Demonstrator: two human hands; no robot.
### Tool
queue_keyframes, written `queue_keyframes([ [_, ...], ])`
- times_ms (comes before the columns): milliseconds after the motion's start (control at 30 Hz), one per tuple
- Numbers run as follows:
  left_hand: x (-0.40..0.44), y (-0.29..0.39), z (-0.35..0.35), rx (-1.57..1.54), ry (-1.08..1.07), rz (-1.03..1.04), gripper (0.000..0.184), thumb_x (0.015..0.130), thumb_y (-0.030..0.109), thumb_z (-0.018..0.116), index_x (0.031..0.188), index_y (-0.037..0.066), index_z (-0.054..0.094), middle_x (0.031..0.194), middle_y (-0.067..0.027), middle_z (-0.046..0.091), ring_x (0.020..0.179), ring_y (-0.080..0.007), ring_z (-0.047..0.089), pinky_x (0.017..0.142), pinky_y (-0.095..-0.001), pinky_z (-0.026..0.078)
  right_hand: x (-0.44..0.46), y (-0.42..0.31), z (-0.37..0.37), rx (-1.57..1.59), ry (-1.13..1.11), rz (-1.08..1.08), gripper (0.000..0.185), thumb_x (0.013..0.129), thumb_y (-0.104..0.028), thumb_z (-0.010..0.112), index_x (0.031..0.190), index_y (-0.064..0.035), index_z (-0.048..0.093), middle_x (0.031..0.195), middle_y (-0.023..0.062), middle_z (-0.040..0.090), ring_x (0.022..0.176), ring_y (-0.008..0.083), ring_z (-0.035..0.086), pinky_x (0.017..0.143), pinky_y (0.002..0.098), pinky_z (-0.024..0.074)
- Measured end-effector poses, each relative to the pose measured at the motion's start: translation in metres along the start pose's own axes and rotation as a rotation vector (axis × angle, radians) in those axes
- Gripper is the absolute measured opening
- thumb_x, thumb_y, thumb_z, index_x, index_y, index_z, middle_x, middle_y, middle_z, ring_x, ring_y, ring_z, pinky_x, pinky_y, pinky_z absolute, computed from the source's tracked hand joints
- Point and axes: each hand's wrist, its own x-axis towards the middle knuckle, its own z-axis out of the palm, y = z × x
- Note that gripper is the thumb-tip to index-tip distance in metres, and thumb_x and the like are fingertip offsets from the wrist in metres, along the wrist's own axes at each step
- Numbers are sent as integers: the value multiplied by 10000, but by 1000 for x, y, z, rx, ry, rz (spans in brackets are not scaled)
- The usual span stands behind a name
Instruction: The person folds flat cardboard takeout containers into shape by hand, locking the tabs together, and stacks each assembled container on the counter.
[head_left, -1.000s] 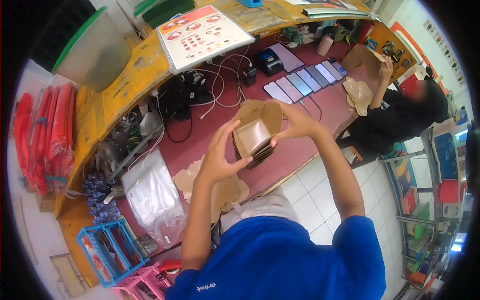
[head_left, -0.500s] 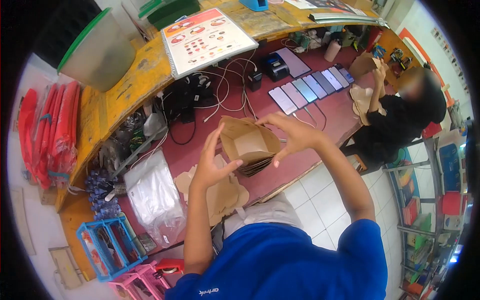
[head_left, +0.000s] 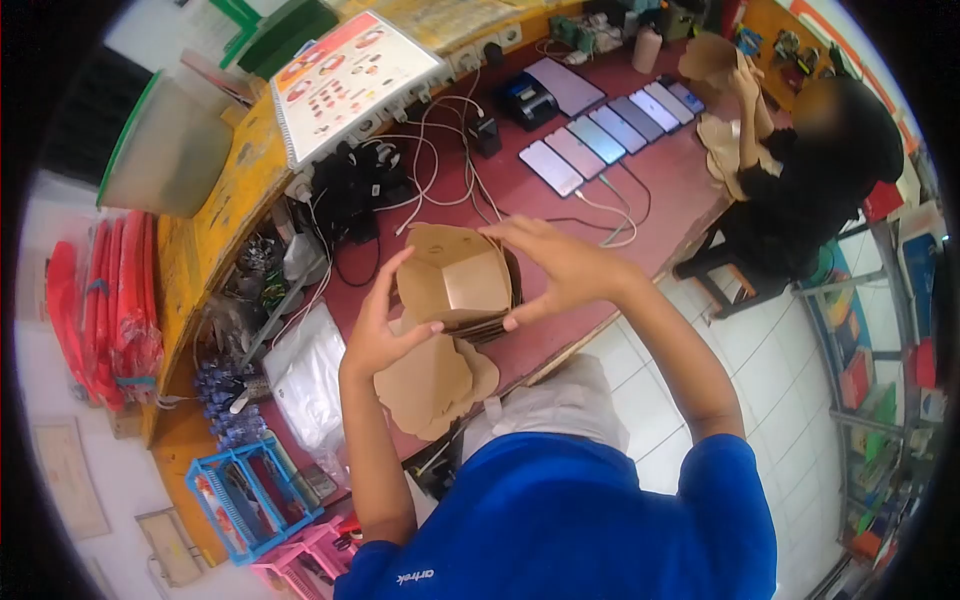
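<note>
A stack of brown cardboard boxes (head_left: 460, 280), the top one folded up with its flaps raised, stands on the red tabletop (head_left: 520, 370). My left hand (head_left: 385, 320) is at the stack's left side, thumb and fingers spread apart. On the right side, my right hand (head_left: 560, 265) curves round the stack with its fingers apart; whether its fingertips touch the cardboard is hard to tell. Flat brown cardboard pieces (head_left: 430, 385) lie beside my left wrist, near the table's front edge.
Several phones (head_left: 600, 140) lie in a row behind, with white cables (head_left: 425, 165). At the right a person (head_left: 810, 180) in black handles brown cardboard. Clear plastic bags (head_left: 308, 380) lie at the left, near a blue basket (head_left: 250, 490).
Both hands have opened away from the box they were round, which now rests on the stack. The view has turned, so the stack appears further left.
</note>
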Motion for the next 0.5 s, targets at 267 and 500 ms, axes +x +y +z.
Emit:
queue_keyframes([
  [267,-1,3,5,-2,-25,-5,1011,782,93,869,1633,66,324,1494,-172,554,1398,-296,550,1207,-440,400,9,-1,-4,55,1,134,937,685,-399,944,1444,-20,545,1337,168,645,1218,365,596,1073,466,470],
  [500,-3,36,8,545,39,112,1010,768,168,875,1626,54,353,1628,-233,418,1527,-377,401,1258,-482,316,0,7,14,77,-10,152,999,660,-389,970,1468,-16,517,1421,176,609,1321,375,573,1139,456,444],
])
